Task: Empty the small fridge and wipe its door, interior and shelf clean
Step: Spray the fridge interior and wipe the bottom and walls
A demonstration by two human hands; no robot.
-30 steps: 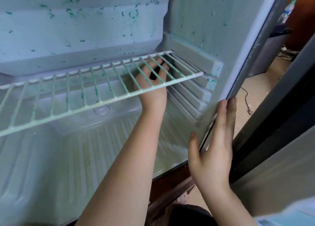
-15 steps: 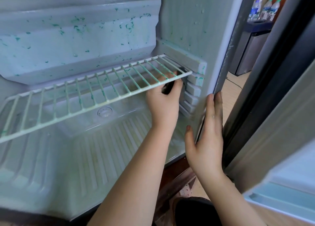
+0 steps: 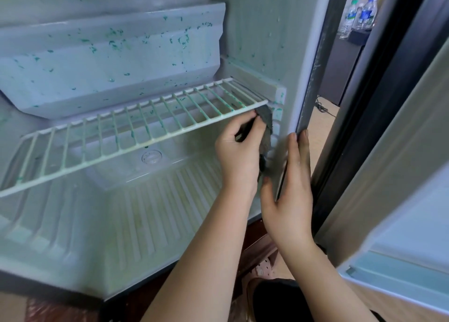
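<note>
The small fridge stands open, its back panel point(image 3: 109, 61) and right wall point(image 3: 262, 30) dotted with green specks. A white wire shelf point(image 3: 121, 132) with green smears spans the inside. My left hand point(image 3: 238, 154) grips a dark grey cloth point(image 3: 267, 125) just under the shelf's front right corner, against the ribbed rails of the right wall. My right hand point(image 3: 291, 195) lies flat with straight fingers on the fridge's front right edge. The ribbed floor point(image 3: 145, 212) holds nothing.
The open fridge door point(image 3: 401, 224) fills the right side, its dark gasket edge close to my right hand. Behind it, several water bottles point(image 3: 362, 13) stand on a dark cabinet, and a cable lies on the floor. Dark wood shows below the fridge.
My left hand has come out from deep under the shelf to its front right corner, and the cloth now shows against the wall rails. My right hand has stayed on the fridge edge.
</note>
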